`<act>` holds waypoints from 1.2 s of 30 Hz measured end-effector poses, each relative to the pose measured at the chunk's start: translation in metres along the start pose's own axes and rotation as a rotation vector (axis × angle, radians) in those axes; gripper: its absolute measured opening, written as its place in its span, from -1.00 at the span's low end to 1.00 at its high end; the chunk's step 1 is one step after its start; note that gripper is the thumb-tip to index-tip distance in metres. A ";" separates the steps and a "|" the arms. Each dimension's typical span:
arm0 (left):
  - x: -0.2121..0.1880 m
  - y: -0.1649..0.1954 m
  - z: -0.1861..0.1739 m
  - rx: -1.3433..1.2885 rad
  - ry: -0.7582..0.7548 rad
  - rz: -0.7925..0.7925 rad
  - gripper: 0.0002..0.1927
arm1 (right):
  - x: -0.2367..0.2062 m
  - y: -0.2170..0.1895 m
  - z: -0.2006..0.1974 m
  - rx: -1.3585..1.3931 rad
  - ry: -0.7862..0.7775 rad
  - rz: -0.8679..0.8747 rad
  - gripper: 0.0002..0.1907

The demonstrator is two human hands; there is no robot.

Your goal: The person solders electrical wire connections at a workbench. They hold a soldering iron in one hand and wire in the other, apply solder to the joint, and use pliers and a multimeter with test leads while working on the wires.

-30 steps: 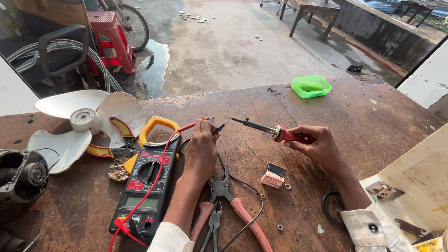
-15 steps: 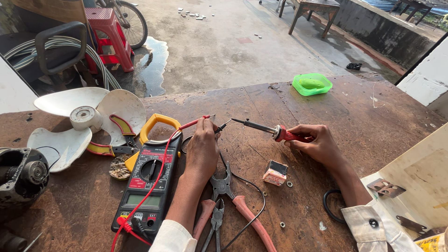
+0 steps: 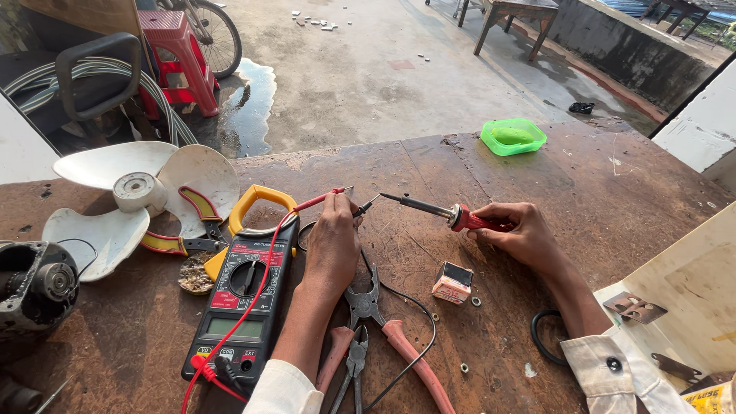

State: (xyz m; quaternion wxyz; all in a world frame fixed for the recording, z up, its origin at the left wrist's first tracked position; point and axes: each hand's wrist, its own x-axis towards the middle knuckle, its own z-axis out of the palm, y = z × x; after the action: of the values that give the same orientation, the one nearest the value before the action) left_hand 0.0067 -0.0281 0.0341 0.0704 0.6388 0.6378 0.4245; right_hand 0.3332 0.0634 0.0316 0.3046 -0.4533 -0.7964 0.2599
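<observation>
At the frame's middle, the left hand [image 3: 331, 244] pinches probe tips [image 3: 346, 196]; the right hand [image 3: 523, 234] clasps a soldering iron [image 3: 437, 209] above the table [image 3: 537, 176].

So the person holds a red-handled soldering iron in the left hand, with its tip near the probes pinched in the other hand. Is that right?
Not quite: the head view shows the red-handled soldering iron in the right hand, not the left. Its tip does point toward the probes pinched in the other hand, the left hand.
</observation>
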 end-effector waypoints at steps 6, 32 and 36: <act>0.000 0.000 0.000 -0.003 -0.003 0.006 -0.86 | 0.001 0.000 0.001 -0.008 0.014 -0.008 -0.64; 0.000 -0.004 0.005 0.017 -0.007 -0.032 -0.83 | -0.006 -0.018 0.006 -0.109 0.090 -0.005 -0.66; 0.000 -0.006 0.006 0.021 0.016 -0.029 -0.82 | -0.007 -0.025 0.008 -0.144 0.124 -0.040 -0.67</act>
State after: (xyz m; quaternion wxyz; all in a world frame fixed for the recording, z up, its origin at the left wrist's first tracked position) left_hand 0.0059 -0.0242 0.0269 0.0646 0.6270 0.6518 0.4217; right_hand 0.3160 0.0450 0.0411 0.3250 -0.4733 -0.8015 0.1672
